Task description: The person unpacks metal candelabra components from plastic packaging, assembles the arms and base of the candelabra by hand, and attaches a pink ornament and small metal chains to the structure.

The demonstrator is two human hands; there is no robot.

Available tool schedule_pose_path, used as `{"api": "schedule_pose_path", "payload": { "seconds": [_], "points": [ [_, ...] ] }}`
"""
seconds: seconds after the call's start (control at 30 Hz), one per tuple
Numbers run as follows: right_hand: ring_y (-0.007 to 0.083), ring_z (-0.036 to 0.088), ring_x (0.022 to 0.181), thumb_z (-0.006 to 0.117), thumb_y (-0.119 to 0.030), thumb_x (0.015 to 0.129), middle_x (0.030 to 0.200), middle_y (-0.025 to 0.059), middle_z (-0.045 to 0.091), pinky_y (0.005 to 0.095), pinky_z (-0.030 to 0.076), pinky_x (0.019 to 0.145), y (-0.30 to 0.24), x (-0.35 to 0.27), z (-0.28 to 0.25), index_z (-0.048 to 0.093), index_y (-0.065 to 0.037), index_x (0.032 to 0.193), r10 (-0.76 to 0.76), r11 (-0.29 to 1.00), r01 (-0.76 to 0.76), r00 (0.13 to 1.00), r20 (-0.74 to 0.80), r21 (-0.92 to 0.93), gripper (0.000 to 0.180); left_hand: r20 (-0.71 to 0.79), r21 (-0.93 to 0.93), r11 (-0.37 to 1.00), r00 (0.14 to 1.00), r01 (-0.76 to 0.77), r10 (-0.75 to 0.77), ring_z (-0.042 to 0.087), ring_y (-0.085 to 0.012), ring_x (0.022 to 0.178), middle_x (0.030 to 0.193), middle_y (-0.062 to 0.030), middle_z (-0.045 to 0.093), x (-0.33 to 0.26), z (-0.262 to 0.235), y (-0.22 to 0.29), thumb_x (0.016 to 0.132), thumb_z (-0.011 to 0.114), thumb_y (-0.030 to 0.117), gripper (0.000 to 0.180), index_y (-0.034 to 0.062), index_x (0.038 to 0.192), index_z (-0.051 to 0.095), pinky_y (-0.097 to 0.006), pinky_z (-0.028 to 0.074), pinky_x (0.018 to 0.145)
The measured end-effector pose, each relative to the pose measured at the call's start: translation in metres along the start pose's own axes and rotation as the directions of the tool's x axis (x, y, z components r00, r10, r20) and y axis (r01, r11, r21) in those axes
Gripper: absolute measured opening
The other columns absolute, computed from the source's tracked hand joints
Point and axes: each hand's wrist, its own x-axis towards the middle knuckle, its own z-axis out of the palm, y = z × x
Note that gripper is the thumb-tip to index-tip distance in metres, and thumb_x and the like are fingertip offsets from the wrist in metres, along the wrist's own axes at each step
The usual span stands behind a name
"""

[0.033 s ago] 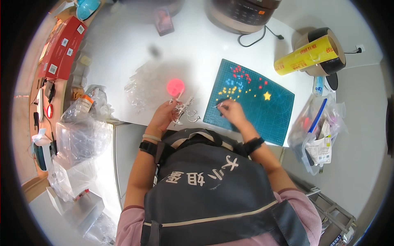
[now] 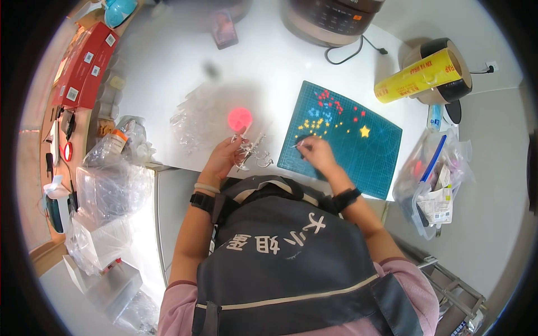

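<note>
Near the table's front edge, my left hand (image 2: 224, 157) is closed on a silvery, wiry ornament (image 2: 250, 152) with curling branches. Just beyond it lies a round bright pink dish (image 2: 240, 119). My right hand (image 2: 315, 152) rests over the front left part of a green cutting mat (image 2: 364, 162), fingers pinched together. A small, thin, pale tip shows at those fingertips; its kind is too small to tell. On the mat beyond that hand are scattered small yellow stars (image 2: 314, 125), blue pieces (image 2: 320, 113) and red pieces (image 2: 329, 101). One larger yellow star (image 2: 365, 131) lies apart to their right.
Clear plastic packaging (image 2: 190, 120) lies left of the dish. A black appliance (image 2: 333, 19) with a cord stands at the back. To the right are a yellow wrap roll (image 2: 417, 75) and a hanging plastic bag (image 2: 431, 185). Red boxes (image 2: 84, 67) stand far left.
</note>
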Motion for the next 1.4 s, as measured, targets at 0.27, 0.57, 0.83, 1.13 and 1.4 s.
{"api": "schedule_pose_path", "payload": {
  "seconds": [0.27, 0.57, 0.83, 1.13, 1.4],
  "points": [
    [0.0276, 0.063, 0.067, 0.067, -0.02, 0.076, 0.093, 0.0133, 0.066, 0.0353, 0.05, 0.061, -0.036, -0.016, -0.021, 0.069, -0.005, 0.086, -0.184, 0.922, 0.117, 0.971, -0.151, -0.369, 0.018, -0.169, 0.369, 0.92, 0.964, -0.133, 0.207, 0.046, -0.0055, 0.064, 0.087, 0.0002, 0.063, -0.017, 0.031, 0.032, 0.092, 0.056, 0.026, 0.026, 0.0034, 0.102, 0.063, -0.02, 0.038, 0.058],
    [0.015, 0.055, 0.066, 0.062, -0.013, 0.086, 0.076, 0.0063, 0.056, 0.0271, 0.044, 0.058, -0.168, -0.043, -0.078, 0.068, -0.004, 0.097, -0.568, 0.823, 0.552, 0.796, -0.208, -0.134, 0.015, -0.025, 0.579, 0.688, 0.834, -0.438, 0.552, 0.055, -0.0054, 0.068, 0.076, -0.001, 0.063, -0.055, 0.079, 0.072, 0.082, 0.065, 0.002, 0.006, -0.0012, 0.087, 0.066, -0.02, 0.043, 0.06],
    [0.0242, 0.056, 0.084, 0.071, -0.002, 0.07, 0.087, 0.0055, 0.061, 0.0329, 0.047, 0.07, -0.225, -0.069, -0.054, 0.067, -0.005, 0.087, -0.837, 0.51, 0.784, 0.547, 0.006, -0.355, 0.018, 0.251, 0.761, 0.298, 0.684, -0.577, 0.684, 0.054, -0.0089, 0.065, 0.083, -0.005, 0.064, -0.084, 0.123, 0.087, 0.079, 0.067, 0.003, 0.02, 0.0043, 0.099, 0.067, -0.021, 0.041, 0.055],
    [0.0212, 0.058, 0.078, 0.072, -0.008, 0.07, 0.08, 0.0033, 0.062, 0.031, 0.05, 0.062, -0.22, -0.068, -0.048, 0.067, -0.005, 0.082, -0.88, 0.445, 0.816, 0.476, -0.01, -0.369, 0.013, 0.257, 0.798, 0.256, 0.691, -0.546, 0.675, 0.055, -0.0117, 0.068, 0.085, -0.0066, 0.064, -0.094, 0.127, 0.089, 0.079, 0.067, 0.005, 0.023, 0.0061, 0.102, 0.067, -0.023, 0.043, 0.056],
    [0.0251, 0.061, 0.078, 0.071, -0.003, 0.069, 0.082, 0.0079, 0.063, 0.0328, 0.05, 0.065, -0.22, -0.072, -0.053, 0.065, -0.004, 0.086, -0.885, 0.41, 0.835, 0.462, 0.063, -0.368, 0.017, 0.339, 0.782, 0.187, 0.657, -0.595, 0.673, 0.05, -0.0117, 0.063, 0.071, -0.0041, 0.058, -0.098, 0.139, 0.095, 0.078, 0.064, 0.001, 0.024, 0.0025, 0.102, 0.066, -0.023, 0.038, 0.057]
  ]
}}
